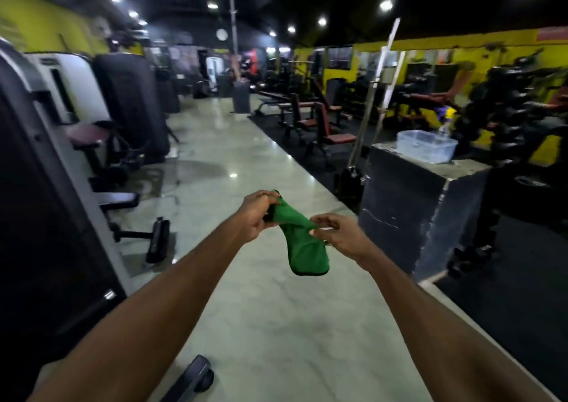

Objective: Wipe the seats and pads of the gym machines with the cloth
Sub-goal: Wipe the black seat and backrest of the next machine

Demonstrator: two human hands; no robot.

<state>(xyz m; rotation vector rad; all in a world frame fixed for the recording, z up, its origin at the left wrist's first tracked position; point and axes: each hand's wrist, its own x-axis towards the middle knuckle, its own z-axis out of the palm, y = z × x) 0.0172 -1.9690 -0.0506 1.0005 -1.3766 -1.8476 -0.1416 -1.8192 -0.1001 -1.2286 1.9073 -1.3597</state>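
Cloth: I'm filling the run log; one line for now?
left hand grips cloth | right hand pinches cloth | wiping not begun

arms: 2, fully bare | left hand [255,217]: bare | right hand [341,234]: bare

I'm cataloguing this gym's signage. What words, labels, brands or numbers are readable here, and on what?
Nothing here is readable.
Red sign, top right: too blurred to read.
Spray bottle label: too blurred.
White machine cover, small dark label: too blurred.
Green cloth: no print shows.
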